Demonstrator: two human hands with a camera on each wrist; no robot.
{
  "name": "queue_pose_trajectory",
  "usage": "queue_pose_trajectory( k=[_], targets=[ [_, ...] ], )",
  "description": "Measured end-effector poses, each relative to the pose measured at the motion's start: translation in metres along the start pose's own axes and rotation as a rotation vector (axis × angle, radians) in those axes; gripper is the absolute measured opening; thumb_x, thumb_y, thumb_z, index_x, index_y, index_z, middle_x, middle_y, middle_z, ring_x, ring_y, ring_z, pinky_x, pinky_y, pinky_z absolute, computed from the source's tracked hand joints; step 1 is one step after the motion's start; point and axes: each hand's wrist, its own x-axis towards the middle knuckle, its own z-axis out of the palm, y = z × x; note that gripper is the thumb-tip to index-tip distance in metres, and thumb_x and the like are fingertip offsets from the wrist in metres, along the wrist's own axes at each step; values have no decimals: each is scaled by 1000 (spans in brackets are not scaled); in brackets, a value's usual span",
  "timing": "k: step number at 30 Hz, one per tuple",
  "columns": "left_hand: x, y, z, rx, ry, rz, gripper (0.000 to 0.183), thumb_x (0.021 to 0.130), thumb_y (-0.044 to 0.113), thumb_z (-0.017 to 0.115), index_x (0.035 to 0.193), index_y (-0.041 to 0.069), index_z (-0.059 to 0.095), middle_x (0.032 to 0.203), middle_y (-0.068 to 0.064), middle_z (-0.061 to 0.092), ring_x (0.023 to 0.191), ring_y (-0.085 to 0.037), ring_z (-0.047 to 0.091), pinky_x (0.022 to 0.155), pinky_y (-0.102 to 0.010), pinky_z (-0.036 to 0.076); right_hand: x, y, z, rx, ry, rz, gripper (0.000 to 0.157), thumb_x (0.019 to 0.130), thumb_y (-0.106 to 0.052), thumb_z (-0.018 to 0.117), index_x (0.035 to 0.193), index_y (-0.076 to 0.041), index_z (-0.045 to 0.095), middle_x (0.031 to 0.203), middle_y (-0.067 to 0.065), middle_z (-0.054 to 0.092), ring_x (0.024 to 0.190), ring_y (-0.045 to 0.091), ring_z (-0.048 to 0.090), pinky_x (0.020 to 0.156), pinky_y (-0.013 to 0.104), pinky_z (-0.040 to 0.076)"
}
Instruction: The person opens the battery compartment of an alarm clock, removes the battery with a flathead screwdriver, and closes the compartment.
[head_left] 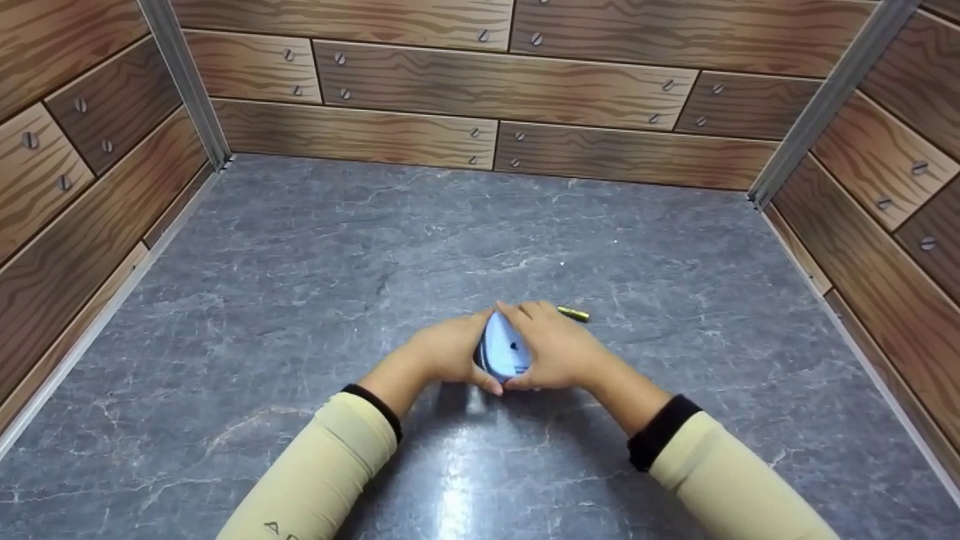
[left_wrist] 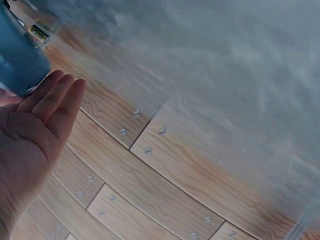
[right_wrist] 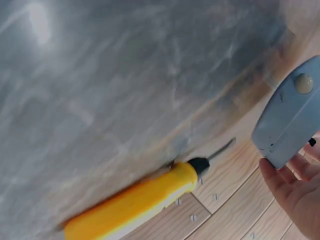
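Both hands hold a light-blue plastic device between them, just over the grey tabletop. From above it looks rounded at the near end and pointed at the far end, with a small dark spot on it. My left hand grips its left side, and my right hand grips the right side; the thumbs are at the near end, the fingers at the far end. A pale round foot or button shows on the device in the right wrist view. Its exact kind cannot be told.
A yellow and black battery lies just beyond the right hand. In the right wrist view a screwdriver with a yellow handle is near the right wrist; the head view does not show it. Wood-patterned walls bound the tabletop.
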Motion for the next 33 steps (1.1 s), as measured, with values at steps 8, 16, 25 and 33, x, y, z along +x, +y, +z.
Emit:
queue_pose_trajectory(
  k=[8, 16, 25, 33],
  targets=[
    [-3, 5, -11, -64, 122, 39, 126, 59, 48, 81, 146, 1, 3, 148, -17, 21, 134, -26, 26, 111, -34, 20, -8, 6, -12, 177, 185, 12, 110, 59, -50, 78, 146, -12, 22, 131, 14, 43, 119, 28, 39, 98, 42, 39],
    [-2, 6, -13, -41, 244, 147, 107, 61, 34, 79, 144, 5, 19, 142, -11, 34, 124, -23, 40, 105, -34, 32, -9, 7, -15, 231, 208, -19, 108, 64, -52, 76, 147, -14, 18, 129, 12, 41, 114, 23, 42, 95, 39, 41],
    [-1, 9, -14, 42, 304, 143, 104, 58, 41, 78, 142, 8, 26, 136, -8, 41, 117, -19, 46, 99, -33, 39, -11, 4, -27, 213, 119, 3, 113, 65, -57, 73, 148, -19, 8, 137, 12, 35, 121, 25, 38, 100, 41, 38],
    [0, 14, -13, 99, 314, 104, 105, 57, 40, 77, 142, 7, 24, 138, -7, 40, 120, -19, 44, 99, -32, 39, -10, -3, -40, 134, 93, 11, 116, 63, -52, 76, 148, -11, 8, 140, 14, 34, 127, 29, 32, 106, 42, 30]
  ],
)
